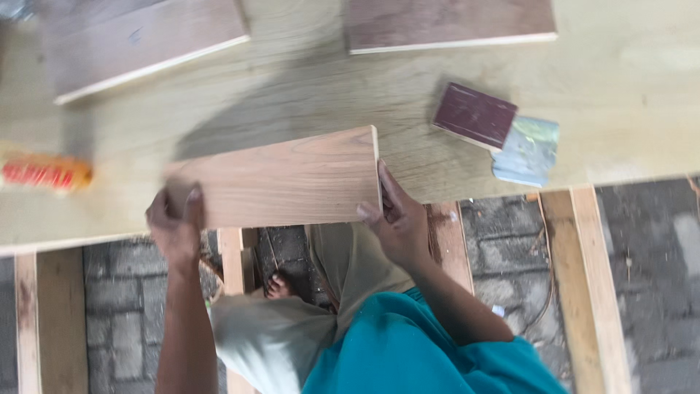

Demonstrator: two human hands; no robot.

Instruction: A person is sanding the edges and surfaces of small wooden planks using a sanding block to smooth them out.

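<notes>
A brown rectangular wooden board (284,179) lies tilted near the front edge of a pale plywood worktop (350,95). My left hand (175,219) grips its left end, thumb on top. Its right end is held by my right hand (397,219), fingers along the edge. The frame is blurred by motion.
Two more brown boards lie at the back, one at left (138,40) and one at right (448,22). A dark red sanding block (474,114) and a pale folded sheet (529,149) sit at right. An orange-red object (45,173) is at left. Wooden frame rails (590,292) and paving stones (656,277) lie below.
</notes>
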